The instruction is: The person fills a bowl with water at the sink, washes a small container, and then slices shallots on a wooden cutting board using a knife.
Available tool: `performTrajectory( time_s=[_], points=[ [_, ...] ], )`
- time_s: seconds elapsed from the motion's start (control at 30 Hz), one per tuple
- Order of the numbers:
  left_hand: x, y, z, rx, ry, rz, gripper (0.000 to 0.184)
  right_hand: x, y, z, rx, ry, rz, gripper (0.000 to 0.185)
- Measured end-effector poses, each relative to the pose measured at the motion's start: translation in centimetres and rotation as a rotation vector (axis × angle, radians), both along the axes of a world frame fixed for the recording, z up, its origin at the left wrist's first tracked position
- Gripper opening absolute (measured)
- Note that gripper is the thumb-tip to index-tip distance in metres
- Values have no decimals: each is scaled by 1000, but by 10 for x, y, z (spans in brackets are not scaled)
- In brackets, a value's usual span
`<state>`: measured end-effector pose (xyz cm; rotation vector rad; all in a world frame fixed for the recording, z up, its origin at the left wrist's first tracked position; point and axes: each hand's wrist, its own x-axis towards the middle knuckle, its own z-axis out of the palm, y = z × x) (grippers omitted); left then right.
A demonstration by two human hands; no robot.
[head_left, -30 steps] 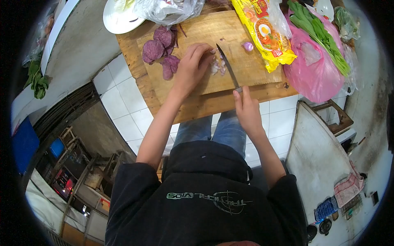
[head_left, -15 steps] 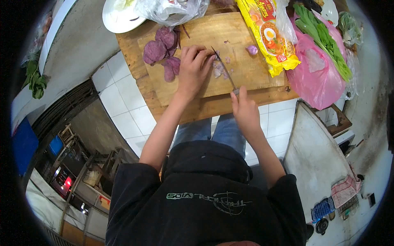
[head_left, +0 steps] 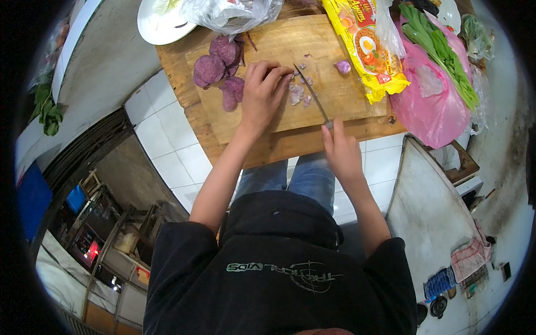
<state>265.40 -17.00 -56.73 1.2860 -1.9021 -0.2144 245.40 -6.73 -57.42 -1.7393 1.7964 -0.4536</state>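
Note:
My right hand (head_left: pixel 343 149) grips a knife (head_left: pixel 314 96) by its handle, the blade slanting up and left over the wooden cutting board (head_left: pixel 335 97). Bunched fingertips of my left hand (head_left: pixel 263 92) press down on a shallot, mostly hidden under them, left of the blade tip. Chopped shallot pieces (head_left: pixel 296 94) lie between my left fingers and the knife. A small unchopped purple shallot (head_left: pixel 342 67) sits farther right on the board. Purple sweet potato pieces (head_left: pixel 209 70) are grouped left of my left hand.
A yellow noodle packet (head_left: pixel 368 50) lies over the board's right side. Beyond it are a pink plastic bag (head_left: pixel 432 114) and leafy greens (head_left: pixel 441 56). A white plate (head_left: pixel 159 28) and a clear plastic bag (head_left: pixel 234 17) are at the back left of the wooden table (head_left: pixel 178 72).
My right hand and the knife have shifted slightly right, so the blade is now farther from my left fingertips. My left hand has stayed nearly in place.

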Motion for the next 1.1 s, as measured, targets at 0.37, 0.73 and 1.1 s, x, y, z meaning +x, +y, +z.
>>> performTrajectory(
  time_s=[0.37,0.73,1.1],
  points=[
    [-5,1,1,-12,-40,-17,17,-7,12,3,42,-222,-51,32],
    [-4,2,4,-34,-29,-9,17,-3,11,2,-11,-130,-30,29],
    [-8,1,-5,-22,-24,20,16,-11,14,0,-3,-164,-2,30]
  ],
)
